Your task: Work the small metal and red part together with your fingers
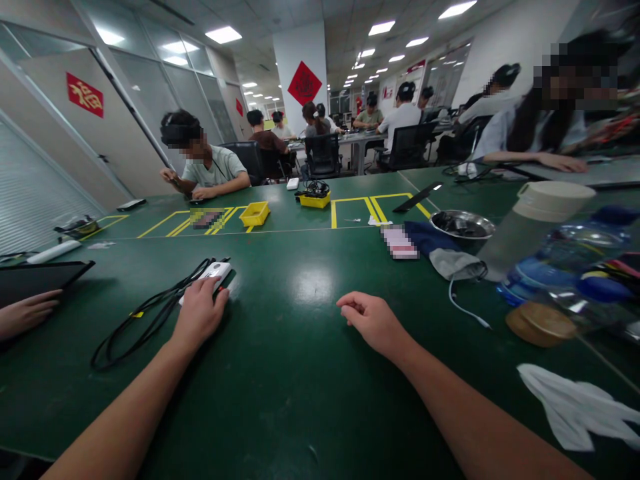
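Observation:
A white power strip [221, 269] lies on the green tabletop, left of centre, with its black cord [143, 333] looped beside it. My left hand [201, 313] is over the near part of the strip, fingers on top and thumb along its right side, gripping it. The strip's near end is mostly covered by that hand. Right of centre, my right hand [373, 320] rests just at the table surface, its fingers curled in and pressed together. Nothing shows between them.
Right side: a pale tumbler [537, 223], plastic bottles, a metal bowl [463, 225], a dark cloth and a white glove [575, 403]. Yellow bins [255, 213] and tape stand farther back. A co-worker's hand [30, 313] holds a dark tablet-like panel [45, 283] at left. Other people sit beyond.

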### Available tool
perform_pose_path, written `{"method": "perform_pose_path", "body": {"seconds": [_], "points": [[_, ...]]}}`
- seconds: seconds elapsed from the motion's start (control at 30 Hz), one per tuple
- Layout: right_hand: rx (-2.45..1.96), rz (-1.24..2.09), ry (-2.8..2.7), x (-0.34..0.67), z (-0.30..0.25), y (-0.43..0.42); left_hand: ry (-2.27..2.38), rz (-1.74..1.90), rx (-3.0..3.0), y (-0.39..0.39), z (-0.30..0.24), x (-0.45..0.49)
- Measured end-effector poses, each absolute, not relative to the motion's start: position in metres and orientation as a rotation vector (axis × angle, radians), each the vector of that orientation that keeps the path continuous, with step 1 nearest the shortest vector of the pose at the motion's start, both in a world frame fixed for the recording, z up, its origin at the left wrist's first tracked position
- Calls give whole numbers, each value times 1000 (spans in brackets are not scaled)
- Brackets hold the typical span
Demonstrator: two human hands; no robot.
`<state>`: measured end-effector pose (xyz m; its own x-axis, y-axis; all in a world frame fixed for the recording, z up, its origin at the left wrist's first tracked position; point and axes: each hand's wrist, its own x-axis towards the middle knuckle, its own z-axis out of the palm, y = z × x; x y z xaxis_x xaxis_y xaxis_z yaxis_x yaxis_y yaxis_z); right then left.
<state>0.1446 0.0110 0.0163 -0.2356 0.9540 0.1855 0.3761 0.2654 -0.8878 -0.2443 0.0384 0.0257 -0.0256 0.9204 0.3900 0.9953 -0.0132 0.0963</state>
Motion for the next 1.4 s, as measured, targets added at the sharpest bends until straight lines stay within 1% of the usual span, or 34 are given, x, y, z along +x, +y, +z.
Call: {"method": "perform_pose_path", "body": {"seconds": [0.13,0.3,0.47,0.57,0.67,0.77,0.93,1.07,1.17,1.27,1.4], "points": [[-1210,934,-1787,144,15,12,-2049,-421,-2162,50,10,-230],[-1207,944,-1783,143,15,11,-2119,-327,-2276,68,7,-231],[-1190,1117,-1629,144,19,13,-2052,-293,-2317,73,8,-223],[-1189,1163,-1542,146,20,15,-2086,-286,-2276,79,8,-216],[-1189,1170,-1518,146,19,16,-2163,-344,-2214,87,9,-208],[-1179,1170,-1523,146,19,17,-2135,-484,-2284,91,11,-187],[-1185,1172,-1538,146,21,16,-1879,-838,-2566,85,11,-110],[-1159,1146,-1544,146,20,16,-1626,-905,-2797,76,7,-37],[-1139,1117,-1521,147,17,18,-1483,-883,-2928,67,6,-4],[-1163,1070,-1461,148,14,21,-1477,-893,-2861,63,7,-1],[-1230,1068,-1409,151,13,23,-1671,-815,-2572,74,14,-48]]}}
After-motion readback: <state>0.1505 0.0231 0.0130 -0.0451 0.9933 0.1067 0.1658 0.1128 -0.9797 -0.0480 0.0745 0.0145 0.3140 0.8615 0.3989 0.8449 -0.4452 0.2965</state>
